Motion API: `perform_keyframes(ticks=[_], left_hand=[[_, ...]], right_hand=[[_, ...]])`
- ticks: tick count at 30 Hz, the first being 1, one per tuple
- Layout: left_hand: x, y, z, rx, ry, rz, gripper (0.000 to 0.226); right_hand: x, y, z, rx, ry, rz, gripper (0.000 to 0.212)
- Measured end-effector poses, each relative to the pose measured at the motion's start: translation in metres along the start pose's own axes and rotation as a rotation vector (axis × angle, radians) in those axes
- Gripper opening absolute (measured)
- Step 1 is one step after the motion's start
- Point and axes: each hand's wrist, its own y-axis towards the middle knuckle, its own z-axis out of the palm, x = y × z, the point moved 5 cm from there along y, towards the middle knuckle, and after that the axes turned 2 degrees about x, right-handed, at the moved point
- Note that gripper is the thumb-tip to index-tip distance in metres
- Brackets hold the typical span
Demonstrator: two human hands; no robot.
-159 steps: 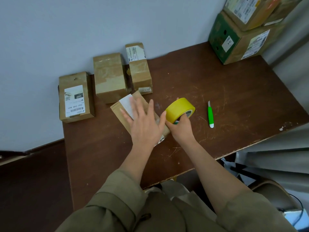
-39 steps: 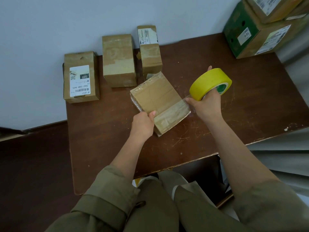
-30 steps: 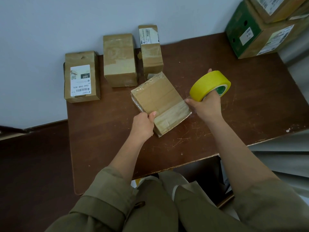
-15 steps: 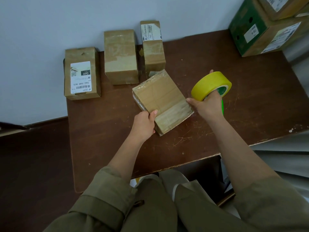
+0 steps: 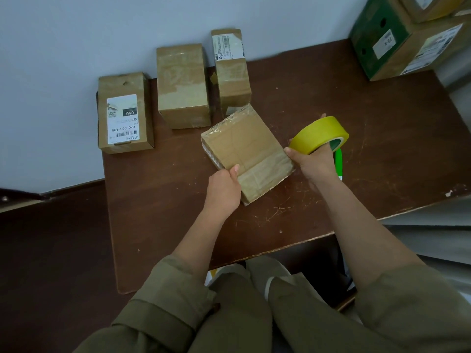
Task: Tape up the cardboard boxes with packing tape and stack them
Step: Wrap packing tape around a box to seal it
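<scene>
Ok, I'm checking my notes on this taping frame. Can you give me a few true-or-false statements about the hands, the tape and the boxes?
1. The right hand holds a yellow tape roll. True.
2. The left hand lies flat on top of the box. False: it grips the near edge of the box.
3. Three small boxes stand by the wall. True.
4. The green cutter lies left of the box. False: it lies to the right, mostly hidden behind the right hand.

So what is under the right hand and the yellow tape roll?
A green cutter lies on the table beneath the right hand and tape roll; most of it is covered.
</scene>
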Motion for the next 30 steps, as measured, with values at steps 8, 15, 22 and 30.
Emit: perform_keyframes(ticks=[8, 15, 22, 30], left_hand=[[0.003, -0.007, 0.021, 0.049, -0.122, -0.147, 0.077], [0.002, -0.004, 0.036, -0.074, -0.17, -0.215, 0.065], [0.006, -0.005, 0.03, -0.027, -0.33, -0.249, 0.064], [0.01, 0.0, 0.026, 0.003, -0.312, -0.311, 0.06]], right_hand=[[-0.002, 0.001, -0.002, 0.0, -0.009, -0.049, 0.064], [-0.005, 0.003, -0.001, 0.011, -0.056, -0.04, 0.076], [-0.005, 0.006, -0.003, 0.014, -0.061, -0.075, 0.068], [-0.006, 0.006, -0.003, 0.039, -0.04, -0.056, 0.069]])
